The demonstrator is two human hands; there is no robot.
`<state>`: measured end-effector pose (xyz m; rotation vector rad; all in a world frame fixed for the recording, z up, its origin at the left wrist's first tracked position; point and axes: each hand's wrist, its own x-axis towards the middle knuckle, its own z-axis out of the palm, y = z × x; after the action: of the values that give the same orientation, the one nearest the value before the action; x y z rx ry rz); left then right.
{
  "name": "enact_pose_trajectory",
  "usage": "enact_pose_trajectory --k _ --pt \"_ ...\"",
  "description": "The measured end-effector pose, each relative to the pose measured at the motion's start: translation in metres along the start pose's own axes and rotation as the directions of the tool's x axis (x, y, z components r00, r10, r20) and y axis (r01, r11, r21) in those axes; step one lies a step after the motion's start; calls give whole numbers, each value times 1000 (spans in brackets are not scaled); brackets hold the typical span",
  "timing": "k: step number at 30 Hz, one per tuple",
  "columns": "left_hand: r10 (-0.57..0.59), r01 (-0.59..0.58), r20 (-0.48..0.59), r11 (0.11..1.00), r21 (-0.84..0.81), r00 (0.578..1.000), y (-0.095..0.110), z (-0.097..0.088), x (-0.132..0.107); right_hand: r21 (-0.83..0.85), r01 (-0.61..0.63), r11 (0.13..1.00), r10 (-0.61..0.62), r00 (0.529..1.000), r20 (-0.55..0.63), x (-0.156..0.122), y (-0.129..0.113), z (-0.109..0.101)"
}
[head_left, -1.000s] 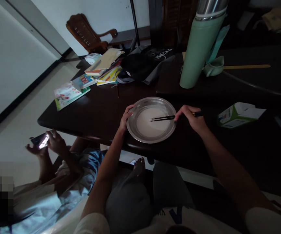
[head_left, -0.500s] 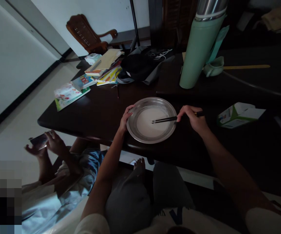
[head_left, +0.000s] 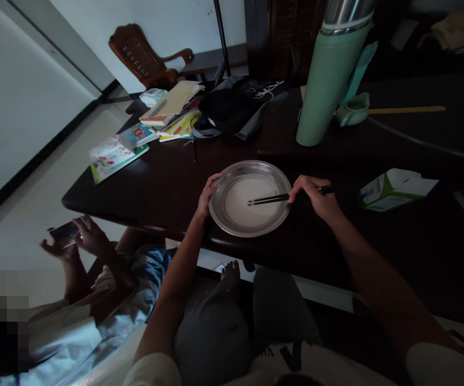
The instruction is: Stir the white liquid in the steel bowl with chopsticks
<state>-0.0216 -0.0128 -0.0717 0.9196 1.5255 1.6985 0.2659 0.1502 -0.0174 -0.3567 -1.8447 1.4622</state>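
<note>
"What's that in front of you?"

"A round metal bowl [head_left: 251, 168] — shallow, dully shiny, with sloping walls and a thin rim. It sits near my edge of the dark, glossy table [head_left: 155, 187]."

"And inside?"

"A whitish liquid [head_left: 242, 209], opaque and smooth, spread in a wide disc across the bottom."

"Your hands?"

"My left hand [head_left: 206, 197] grips the rim at the side. My right hand [head_left: 315, 194] is closed around slim black chopsticks [head_left: 270, 200], the two lying close together, nearly parallel. Their tips reach the liquid — how deep, I can't tell."

"Farther out?"

"To the right, an open cardboard carton [head_left: 395, 193], white and green, flaps spread. Beyond, a tall matte green flask [head_left: 330, 80] with a steel top, beside a small rounded pitcher [head_left: 354, 111]. To my left, a seated person holds a flat phone [head_left: 63, 231]."
</note>
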Motion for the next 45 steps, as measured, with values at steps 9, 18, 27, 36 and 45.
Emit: enact_pose_trajectory --k 9,18,27,36,45 --pt "-11 11 -15 1000 -4 1000 1 0 -1 -65 -1 998 -1 999 -33 2 3 -3" --pt "-29 29 -6 1000 -10 1000 1 0 0 -145 -22 989 37 994 103 0 -2 4" --pt "-11 11 -7 1000 10 1000 2 0 0 8 -22 1000 21 998 53 0 1 0" --pt "-24 24 -25 1000 0 999 5 3 -2 -126 -23 992 11 996 -90 2 -1 -3" --pt "-28 28 -30 1000 10 999 3 2 -2 -150 -34 988 47 996 82 -1 -2 6"
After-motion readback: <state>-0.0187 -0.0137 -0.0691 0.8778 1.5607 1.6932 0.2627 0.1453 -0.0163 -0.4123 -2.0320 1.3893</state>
